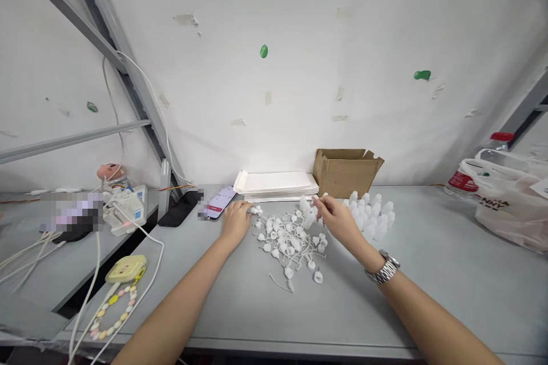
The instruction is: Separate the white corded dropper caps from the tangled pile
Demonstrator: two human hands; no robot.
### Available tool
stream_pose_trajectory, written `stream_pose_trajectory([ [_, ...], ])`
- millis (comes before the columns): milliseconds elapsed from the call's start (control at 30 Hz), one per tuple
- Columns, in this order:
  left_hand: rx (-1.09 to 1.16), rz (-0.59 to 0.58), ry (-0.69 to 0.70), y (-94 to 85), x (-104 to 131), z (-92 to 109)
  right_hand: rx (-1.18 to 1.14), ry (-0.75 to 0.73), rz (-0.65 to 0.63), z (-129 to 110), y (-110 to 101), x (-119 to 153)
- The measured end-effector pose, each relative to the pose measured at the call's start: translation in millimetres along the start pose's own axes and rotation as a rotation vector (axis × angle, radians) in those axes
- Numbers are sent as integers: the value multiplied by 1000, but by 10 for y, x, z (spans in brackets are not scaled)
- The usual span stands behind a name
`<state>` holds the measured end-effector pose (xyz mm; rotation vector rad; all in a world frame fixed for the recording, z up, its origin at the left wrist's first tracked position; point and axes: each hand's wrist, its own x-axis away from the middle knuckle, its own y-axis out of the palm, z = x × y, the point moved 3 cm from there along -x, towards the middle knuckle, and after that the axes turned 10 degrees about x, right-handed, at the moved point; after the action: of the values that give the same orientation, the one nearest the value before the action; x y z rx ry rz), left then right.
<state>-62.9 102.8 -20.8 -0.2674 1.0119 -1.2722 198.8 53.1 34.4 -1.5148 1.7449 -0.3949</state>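
A heap of small white caps with thin curved tails lies in the middle of the grey table. At the heap's upper left edge, my left hand is closed, palm down, with a white cap at its fingertips. My right hand pinches thumb and finger together at the heap's upper right; what sits in the pinch is too small to make out. Translucent white bottles stand just left of those fingers. Several more translucent bottles stand upright in a group to the right of this hand.
Behind the heap are a stack of white trays and an open cardboard box. A phone rests left of the trays. Cables, a yellow device and a beaded strap lie left; a plastic bag and bottle stand right.
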Motion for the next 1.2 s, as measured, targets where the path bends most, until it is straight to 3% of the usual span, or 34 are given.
stream_pose_trajectory([
  [267, 41, -75, 74, -72, -62, -20, 27, -7, -24, -6, 27, 25],
  [400, 106, -8, 36, -86, -82, -49, 27, -5, -29, 7, 39, 20],
  [633, 276, 197, -168, -36, -127, -238, 33, -22, -40, 34, 92, 20],
  [833, 337, 231, -239, 20, -124, -297, 21, -27, -64, 48, 135, 19],
  [1200, 288, 232, -194, 24, -86, -206, 42, -21, -91, 51, 152, 25],
])
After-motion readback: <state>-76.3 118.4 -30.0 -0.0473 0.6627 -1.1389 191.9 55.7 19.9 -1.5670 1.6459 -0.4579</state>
